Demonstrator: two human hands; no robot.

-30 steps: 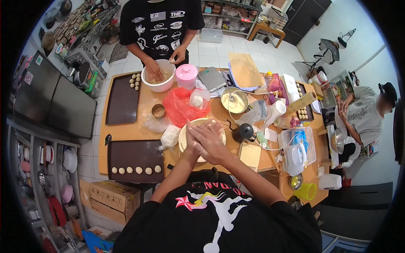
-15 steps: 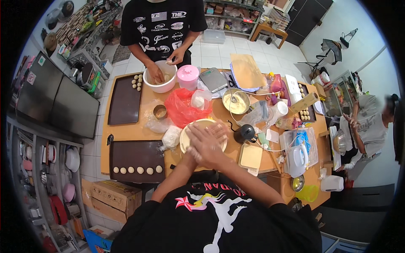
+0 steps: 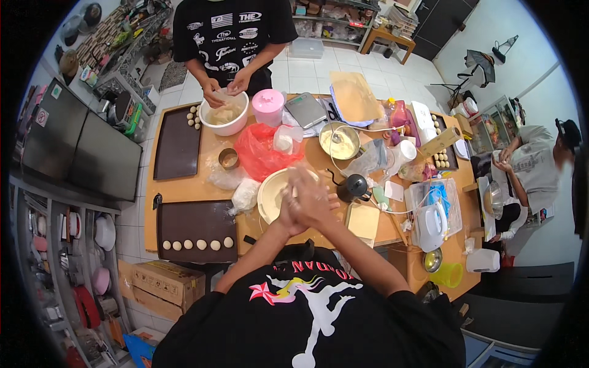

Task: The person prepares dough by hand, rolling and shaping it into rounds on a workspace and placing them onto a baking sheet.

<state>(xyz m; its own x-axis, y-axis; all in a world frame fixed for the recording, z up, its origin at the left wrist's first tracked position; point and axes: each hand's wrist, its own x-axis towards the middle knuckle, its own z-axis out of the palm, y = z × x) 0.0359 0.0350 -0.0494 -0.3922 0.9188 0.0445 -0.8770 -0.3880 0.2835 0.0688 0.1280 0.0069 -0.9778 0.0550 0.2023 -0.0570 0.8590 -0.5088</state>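
My left hand (image 3: 288, 210) and my right hand (image 3: 310, 199) are pressed palm to palm, flour-dusted, over a cream bowl (image 3: 268, 196). The right lies across the left, whose fingertips poke out to the right; whatever is between the palms is hidden. Around the bowl are a red plastic bag (image 3: 257, 153), a white bag (image 3: 244, 195), a black kettle (image 3: 354, 187) and a cream board (image 3: 363, 222). At the left a dark tray (image 3: 193, 221) holds a row of several pale dough balls (image 3: 202, 244).
A co-worker (image 3: 233, 37) opposite works over a white bowl (image 3: 236, 126); another person (image 3: 534, 172) stands at the right. Two further trays (image 3: 172, 147) (image 3: 449, 162) hold dough balls. A steel bowl (image 3: 337, 144), scale (image 3: 307, 111) and mixer (image 3: 429, 227) crowd the wooden table (image 3: 159, 190).
My pressed hands have shifted over the bowl, the right hand's fingers now pointing more upward. The co-worker opposite has raised a hand from inside the white bowl to above it.
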